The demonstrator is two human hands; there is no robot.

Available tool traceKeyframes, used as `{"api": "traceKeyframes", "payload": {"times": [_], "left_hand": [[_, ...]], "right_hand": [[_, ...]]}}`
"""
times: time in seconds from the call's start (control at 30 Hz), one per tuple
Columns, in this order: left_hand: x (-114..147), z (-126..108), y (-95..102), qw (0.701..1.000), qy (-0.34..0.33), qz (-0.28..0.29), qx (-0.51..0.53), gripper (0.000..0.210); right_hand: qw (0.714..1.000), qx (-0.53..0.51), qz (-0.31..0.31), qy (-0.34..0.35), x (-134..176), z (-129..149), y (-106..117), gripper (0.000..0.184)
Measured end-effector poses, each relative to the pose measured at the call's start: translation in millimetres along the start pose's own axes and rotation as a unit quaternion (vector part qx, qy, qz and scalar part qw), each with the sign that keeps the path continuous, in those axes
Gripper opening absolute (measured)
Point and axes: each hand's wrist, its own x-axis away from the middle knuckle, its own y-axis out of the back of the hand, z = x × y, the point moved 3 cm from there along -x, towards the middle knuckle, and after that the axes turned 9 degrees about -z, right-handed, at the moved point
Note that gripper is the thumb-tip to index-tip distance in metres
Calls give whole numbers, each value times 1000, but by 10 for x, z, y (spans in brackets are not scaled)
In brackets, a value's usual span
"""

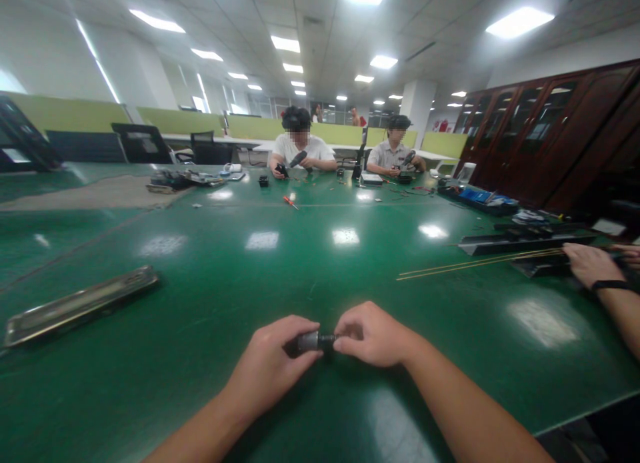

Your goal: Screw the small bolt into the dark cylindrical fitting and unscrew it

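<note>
Just above the green tabletop, my left hand grips a small grey cylinder between thumb and fingers, lying roughly level. A dark, thin shaft-like part sticks out of its right end. The thumb and forefinger of my right hand are pinched on the tip of that shaft. What exact kind of part this is, I cannot make out. My fingers hide the cylinder's left end and the shaft's far tip.
A long metal tray-like piece lies at left. At right, another person's hand is beside thin brass-coloured rods and black metal rails. A red screwdriver lies farther back. Two people sit across the table.
</note>
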Motion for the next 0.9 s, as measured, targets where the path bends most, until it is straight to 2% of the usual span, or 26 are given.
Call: {"api": "traceKeyframes", "payload": {"times": [0.9], "left_hand": [[-11, 115, 50, 999, -15, -41, -10, 25]], "right_hand": [[1000, 23, -10, 4, -11, -25, 42, 14]]}}
